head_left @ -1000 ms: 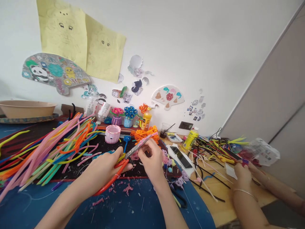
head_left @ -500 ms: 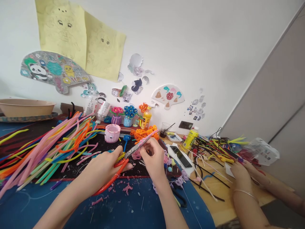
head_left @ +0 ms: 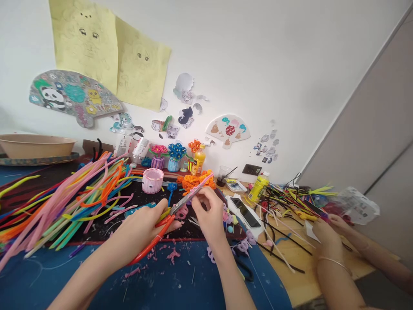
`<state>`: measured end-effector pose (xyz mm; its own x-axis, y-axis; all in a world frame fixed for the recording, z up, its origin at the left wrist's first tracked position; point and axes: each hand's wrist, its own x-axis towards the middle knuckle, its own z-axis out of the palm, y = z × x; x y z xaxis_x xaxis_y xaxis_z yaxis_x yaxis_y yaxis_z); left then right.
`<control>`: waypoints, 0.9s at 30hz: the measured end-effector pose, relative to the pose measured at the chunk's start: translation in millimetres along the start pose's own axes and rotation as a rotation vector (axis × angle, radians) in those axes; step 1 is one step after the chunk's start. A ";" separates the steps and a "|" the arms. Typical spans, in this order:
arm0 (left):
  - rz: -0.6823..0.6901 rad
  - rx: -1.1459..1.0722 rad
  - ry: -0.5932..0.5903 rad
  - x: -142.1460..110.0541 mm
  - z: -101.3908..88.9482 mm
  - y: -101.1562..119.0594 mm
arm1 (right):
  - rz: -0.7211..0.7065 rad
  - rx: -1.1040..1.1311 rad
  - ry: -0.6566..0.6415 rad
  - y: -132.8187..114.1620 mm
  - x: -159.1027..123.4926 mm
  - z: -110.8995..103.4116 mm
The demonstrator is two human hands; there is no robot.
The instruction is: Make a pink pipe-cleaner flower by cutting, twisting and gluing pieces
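My left hand point(head_left: 150, 221) is closed around the handles of a pair of scissors point(head_left: 158, 241), whose red-orange loops stick out below it. The blades point up and to the right. My right hand point(head_left: 209, 211) pinches a pink pipe cleaner point(head_left: 202, 183), which lies along the blades with its tip rising beyond them. Under the hands are pink pipe cleaner loops point(head_left: 181, 211) and a blue pipe cleaner flower point(head_left: 172, 188). A pink ribbed pot point(head_left: 152, 181) stands just behind my left hand. Pink fluff scraps point(head_left: 173, 255) lie on the blue tabletop nearer to me.
Many coloured pipe cleaners point(head_left: 74, 193) are heaped at left. Pots of pipe cleaner flowers point(head_left: 177, 157) and an orange drink bottle point(head_left: 198, 160) line the wall. A phone point(head_left: 245, 212) and a yellow bottle point(head_left: 258, 187) stand right, near a co-worker's hands point(head_left: 325, 234).
My hands and the scissors have barely shifted; the pink pipe cleaner sits slightly differently along the blades. The co-worker's hands have moved a little.
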<state>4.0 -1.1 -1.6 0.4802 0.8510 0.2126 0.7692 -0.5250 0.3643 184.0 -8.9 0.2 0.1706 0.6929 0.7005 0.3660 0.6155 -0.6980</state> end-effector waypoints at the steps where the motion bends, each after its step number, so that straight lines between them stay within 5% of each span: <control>1: 0.000 -0.007 0.000 0.6 0.7 -1.9 | 0.013 0.018 0.010 1.1 0.5 -0.9; 27: 0.031 -0.056 -0.040 -0.9 2.8 -2.4 | 0.127 0.152 -0.057 3.7 4.2 -11.8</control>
<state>2.8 -0.6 -5.2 0.5208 0.8325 0.1891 0.7293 -0.5490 0.4083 196.9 -8.1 2.3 0.1534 0.7861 0.5988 0.2020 0.5682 -0.7977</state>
